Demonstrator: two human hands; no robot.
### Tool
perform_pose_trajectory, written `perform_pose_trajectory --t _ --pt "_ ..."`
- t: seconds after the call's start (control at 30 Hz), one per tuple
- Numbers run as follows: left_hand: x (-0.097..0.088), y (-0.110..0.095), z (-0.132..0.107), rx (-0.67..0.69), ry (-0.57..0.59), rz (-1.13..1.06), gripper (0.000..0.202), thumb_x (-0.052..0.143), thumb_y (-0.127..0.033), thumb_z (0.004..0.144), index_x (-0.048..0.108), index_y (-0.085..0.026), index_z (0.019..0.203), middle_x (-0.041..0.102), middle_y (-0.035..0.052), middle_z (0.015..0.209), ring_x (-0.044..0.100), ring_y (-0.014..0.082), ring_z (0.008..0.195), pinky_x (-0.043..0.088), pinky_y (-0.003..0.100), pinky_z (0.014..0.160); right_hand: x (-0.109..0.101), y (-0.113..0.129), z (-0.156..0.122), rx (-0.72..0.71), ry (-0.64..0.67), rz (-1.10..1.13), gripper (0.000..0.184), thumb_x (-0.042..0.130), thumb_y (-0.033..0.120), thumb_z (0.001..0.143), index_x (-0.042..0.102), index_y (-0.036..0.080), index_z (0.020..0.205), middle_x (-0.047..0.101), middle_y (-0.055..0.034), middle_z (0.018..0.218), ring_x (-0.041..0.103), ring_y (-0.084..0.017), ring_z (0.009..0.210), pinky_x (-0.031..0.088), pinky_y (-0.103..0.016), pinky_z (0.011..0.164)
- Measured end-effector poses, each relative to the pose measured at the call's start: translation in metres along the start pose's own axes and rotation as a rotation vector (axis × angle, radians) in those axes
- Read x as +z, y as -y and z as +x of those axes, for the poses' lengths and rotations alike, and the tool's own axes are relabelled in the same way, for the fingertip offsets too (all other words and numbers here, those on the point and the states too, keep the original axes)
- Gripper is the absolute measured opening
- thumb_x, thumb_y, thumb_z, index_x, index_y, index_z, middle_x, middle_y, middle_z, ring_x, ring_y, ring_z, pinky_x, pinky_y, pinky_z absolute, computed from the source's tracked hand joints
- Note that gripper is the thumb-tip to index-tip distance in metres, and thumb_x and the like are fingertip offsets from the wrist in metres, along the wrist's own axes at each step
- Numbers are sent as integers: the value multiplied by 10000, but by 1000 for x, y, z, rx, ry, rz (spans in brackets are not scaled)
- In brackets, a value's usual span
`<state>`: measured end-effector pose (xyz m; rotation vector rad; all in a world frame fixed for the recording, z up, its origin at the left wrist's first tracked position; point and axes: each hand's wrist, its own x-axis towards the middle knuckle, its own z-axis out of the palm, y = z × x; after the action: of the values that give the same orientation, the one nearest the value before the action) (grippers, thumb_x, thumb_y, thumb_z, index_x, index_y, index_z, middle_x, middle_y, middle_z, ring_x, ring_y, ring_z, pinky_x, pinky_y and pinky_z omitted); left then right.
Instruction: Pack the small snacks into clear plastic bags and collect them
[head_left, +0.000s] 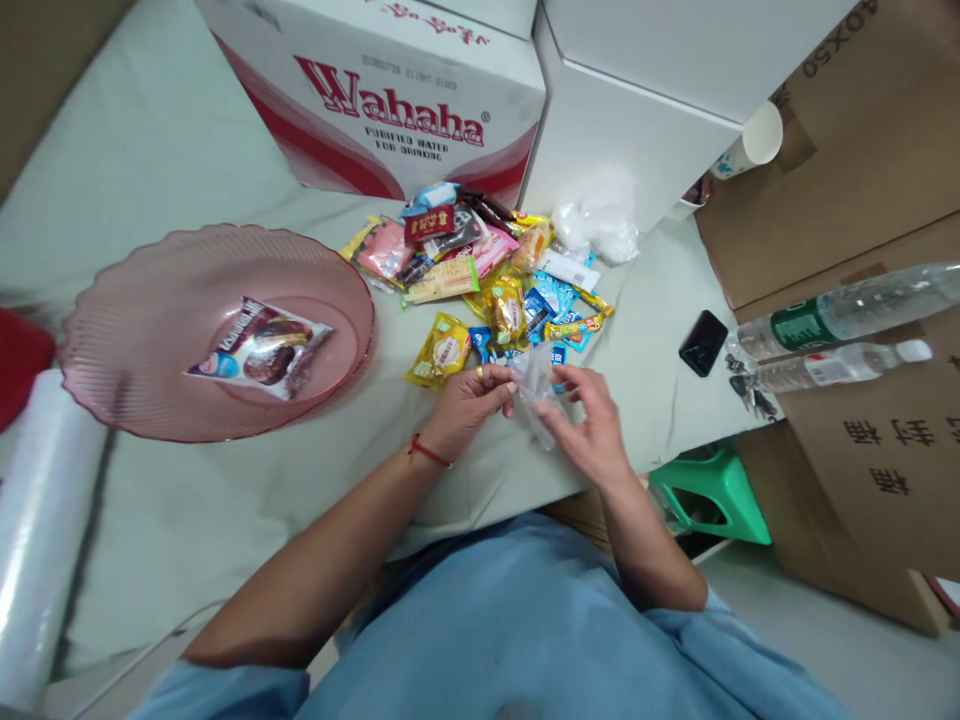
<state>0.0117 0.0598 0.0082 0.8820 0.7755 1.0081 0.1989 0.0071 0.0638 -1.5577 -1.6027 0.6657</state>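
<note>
Between my hands is a crumpled clear plastic bag (537, 385), held over the near edge of a snack pile. My left hand (474, 402), with a ring and a red wrist cord, pinches the bag's left side between thumb and fingers. On the other side my right hand (592, 422) curls its thumb and fingers around the bag. Just beyond lie wrapped snacks: a yellow packet (441, 350) near my left hand, a gold packet (504, 308) and a thin yellow packet (576, 328). A pink scalloped bowl (135, 330) on the left holds one brown-and-white snack packet (262, 350).
A Wahaha water carton (405, 110) and a white box (600, 130) stand behind the snacks. More thin plastic bags (600, 222) lie at the back. To the right are a black phone (703, 343), keys (752, 395) and two bottles (840, 312). A plastic roll (45, 540) lies left.
</note>
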Motion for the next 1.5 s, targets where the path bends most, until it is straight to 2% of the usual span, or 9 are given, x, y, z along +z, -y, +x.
perform_pose_trajectory --t 0.17,0.43,0.57,0.7,0.87,0.97,1.17,1.37,1.5 --pt "1 -3 0 28 -46 -11 330 899 -420 679 726 -178 822 682 0 727 484 78 579 396 219 539 12 -12 8 160 -47 249 149 738 414 898 718 268 880 683 -39 932 603 -222 912 489 -360 854" --pt "-3 -8 2 27 -112 -39 270 868 -357 686 712 -185 823 641 -21 667 438 72 554 343 219 532 -45 -26 8 568 -98 785 365 920 434 652 651 233 796 612 27 731 520 -138 627 437 -266 603" --pt "-8 -10 3 57 -138 -36 292 866 -365 691 704 -177 845 699 10 740 456 72 564 340 219 530 -51 -28 5 573 -197 795 427 960 444 584 662 234 806 609 28 733 505 -127 620 420 -251 588" --pt "2 -13 -5 13 -42 -33 356 825 -488 774 681 -177 872 684 20 799 471 74 568 299 217 483 -35 -22 -1 434 -272 630 375 930 472 641 673 255 807 610 15 746 494 -147 657 405 -261 595" --pt "42 -15 -17 -2 37 99 477 786 -641 791 666 -184 858 620 4 803 505 111 690 393 233 570 -10 -10 -8 263 -11 508 249 867 463 772 743 254 829 643 -14 806 513 -162 709 416 -291 643" --pt "50 -16 -20 -12 -23 68 472 812 -626 773 646 -184 780 562 -24 717 426 97 644 357 237 574 -9 -8 -7 275 -18 541 249 860 469 778 741 257 832 632 -5 775 502 -158 685 418 -291 632" --pt "16 -26 -44 -85 -141 -165 388 925 -491 684 713 -180 776 682 13 848 568 109 776 474 235 717 -40 -17 -5 446 -83 769 326 912 449 694 685 247 812 549 35 671 420 -115 577 361 -252 537" --pt "-9 -31 -71 -121 -317 -283 283 932 -313 653 721 -182 788 736 47 984 652 167 968 563 291 853 -52 -31 -19 488 62 750 310 903 453 731 708 222 804 573 22 683 421 -101 560 322 -245 521" --pt "-17 -32 -78 -74 -378 -382 232 876 -163 622 666 -180 718 745 45 1001 683 191 1007 584 323 891 -53 -38 -26 414 353 521 290 852 478 805 740 210 823 566 21 654 455 -120 592 367 -254 554"
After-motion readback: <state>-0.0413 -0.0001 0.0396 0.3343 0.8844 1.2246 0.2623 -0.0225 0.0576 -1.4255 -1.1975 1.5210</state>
